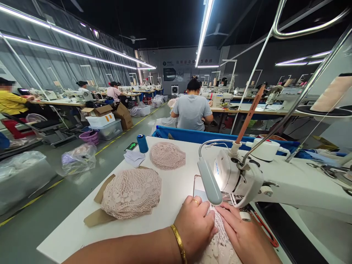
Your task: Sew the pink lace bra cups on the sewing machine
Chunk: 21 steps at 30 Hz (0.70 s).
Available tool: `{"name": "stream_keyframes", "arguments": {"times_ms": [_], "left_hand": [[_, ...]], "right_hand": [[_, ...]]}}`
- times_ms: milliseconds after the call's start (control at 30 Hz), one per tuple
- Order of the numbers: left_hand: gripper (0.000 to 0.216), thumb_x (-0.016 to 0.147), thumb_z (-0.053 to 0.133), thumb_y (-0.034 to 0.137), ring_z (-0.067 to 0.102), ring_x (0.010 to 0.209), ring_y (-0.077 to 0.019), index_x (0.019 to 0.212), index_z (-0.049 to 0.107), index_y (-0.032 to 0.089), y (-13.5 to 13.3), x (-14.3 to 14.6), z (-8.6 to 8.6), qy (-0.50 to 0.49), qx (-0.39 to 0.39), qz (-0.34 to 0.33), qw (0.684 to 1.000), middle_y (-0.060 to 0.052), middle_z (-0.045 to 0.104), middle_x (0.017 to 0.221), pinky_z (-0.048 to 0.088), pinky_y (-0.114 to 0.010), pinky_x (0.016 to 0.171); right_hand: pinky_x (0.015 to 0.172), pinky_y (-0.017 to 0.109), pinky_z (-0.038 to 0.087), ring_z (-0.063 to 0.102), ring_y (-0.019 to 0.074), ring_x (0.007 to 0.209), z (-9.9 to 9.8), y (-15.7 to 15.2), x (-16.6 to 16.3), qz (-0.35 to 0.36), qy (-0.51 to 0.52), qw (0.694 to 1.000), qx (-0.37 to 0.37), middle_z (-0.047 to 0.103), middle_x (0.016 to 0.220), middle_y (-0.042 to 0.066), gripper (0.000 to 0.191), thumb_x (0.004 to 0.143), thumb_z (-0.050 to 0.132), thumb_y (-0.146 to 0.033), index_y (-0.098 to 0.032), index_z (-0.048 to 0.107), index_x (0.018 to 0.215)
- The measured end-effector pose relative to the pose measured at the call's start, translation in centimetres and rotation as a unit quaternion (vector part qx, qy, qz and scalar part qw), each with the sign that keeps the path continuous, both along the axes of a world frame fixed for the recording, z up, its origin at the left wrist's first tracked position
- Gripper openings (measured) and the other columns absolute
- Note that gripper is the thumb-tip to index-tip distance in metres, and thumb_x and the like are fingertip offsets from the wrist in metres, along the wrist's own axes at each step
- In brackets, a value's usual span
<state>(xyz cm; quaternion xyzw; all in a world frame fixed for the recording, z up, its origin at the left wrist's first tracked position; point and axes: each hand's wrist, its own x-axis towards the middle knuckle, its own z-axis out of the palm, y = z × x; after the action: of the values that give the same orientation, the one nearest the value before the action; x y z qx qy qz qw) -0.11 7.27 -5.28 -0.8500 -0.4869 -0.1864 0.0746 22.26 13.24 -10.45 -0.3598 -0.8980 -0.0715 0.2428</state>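
My left hand (195,224), with a gold ring and bangle, lies flat with fingers together on a pale pink lace piece (220,245) in front of the white sewing machine (264,176). My right hand (242,234) presses the same lace from the right, fingers stretched toward the presser foot (233,201). The grey lamp head (209,181) hangs just above the hands. A stack of pink lace pieces (132,192) rests on brown paper at my left, and a second stack (167,155) sits further back.
A blue thread cone (142,143) and white paper slips (134,157) stand near the white table's far corner (82,234). A person in a grey shirt (191,108) sits ahead. Other workers, boxes (100,116) and plastic bags (78,157) line the aisle left.
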Motion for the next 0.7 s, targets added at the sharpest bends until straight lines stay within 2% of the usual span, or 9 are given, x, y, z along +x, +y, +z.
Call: {"name": "stream_keyframes", "arguments": {"times_ms": [200, 333, 433, 567, 700], "left_hand": [[0.024, 0.098, 0.079, 0.037, 0.068, 0.098, -0.0300, 0.105, 0.068, 0.016, 0.1, 0.0, 0.4, 0.004, -0.023, 0.007, 1.000, -0.007, 0.073, 0.111, 0.056, -0.049, 0.083], [0.024, 0.100, 0.077, 0.038, 0.067, 0.098, -0.0301, 0.104, 0.068, 0.016, 0.2, 0.1, 0.5, 0.002, -0.022, 0.003, 1.000, -0.007, 0.073, 0.110, 0.054, -0.049, 0.081], [0.024, 0.100, 0.076, 0.039, 0.067, 0.097, -0.0298, 0.105, 0.068, 0.017, 0.1, 0.1, 0.5, 0.003, -0.018, 0.003, 1.000, -0.007, 0.073, 0.110, 0.052, -0.048, 0.080], [0.022, 0.100, 0.075, 0.038, 0.066, 0.094, -0.0296, 0.104, 0.069, 0.018, -0.1, 0.0, 0.6, 0.012, -0.015, 0.006, 1.000, -0.007, 0.073, 0.109, 0.051, -0.047, 0.079], [0.023, 0.100, 0.076, 0.040, 0.066, 0.091, -0.0289, 0.102, 0.069, 0.018, 0.1, -0.1, 0.7, 0.017, -0.015, 0.014, 1.000, -0.007, 0.073, 0.108, 0.049, -0.045, 0.077]], "right_hand": [[0.074, 0.037, 0.072, 0.084, 0.0291, 0.104, 0.1, -0.3, -0.7, -0.020, 0.019, 0.999, 0.037, 0.083, 0.122, 0.013, 0.049, 0.112, 0.037, -0.031, -0.030, 0.082, 0.132], [0.077, 0.039, 0.072, 0.084, 0.0300, 0.106, -0.3, 0.0, -0.6, -0.018, 0.021, 0.999, 0.033, 0.082, 0.123, 0.013, 0.047, 0.111, 0.039, -0.028, -0.030, 0.079, 0.136], [0.075, 0.036, 0.071, 0.082, 0.0298, 0.111, -0.8, 0.4, 0.0, -0.001, -0.001, 1.000, 0.021, 0.080, 0.130, 0.013, 0.045, 0.110, 0.045, -0.028, -0.032, 0.074, 0.143], [0.081, 0.039, 0.071, 0.081, 0.0303, 0.115, -1.5, 0.7, 0.7, 0.000, -0.019, 1.000, 0.005, 0.077, 0.136, 0.013, 0.045, 0.111, 0.048, -0.031, -0.034, 0.069, 0.150], [0.072, 0.037, 0.069, 0.082, 0.0305, 0.107, -1.3, 0.6, 0.4, 0.004, 0.010, 1.000, -0.024, 0.078, 0.135, 0.014, 0.045, 0.109, 0.047, -0.030, -0.033, 0.071, 0.147]]}}
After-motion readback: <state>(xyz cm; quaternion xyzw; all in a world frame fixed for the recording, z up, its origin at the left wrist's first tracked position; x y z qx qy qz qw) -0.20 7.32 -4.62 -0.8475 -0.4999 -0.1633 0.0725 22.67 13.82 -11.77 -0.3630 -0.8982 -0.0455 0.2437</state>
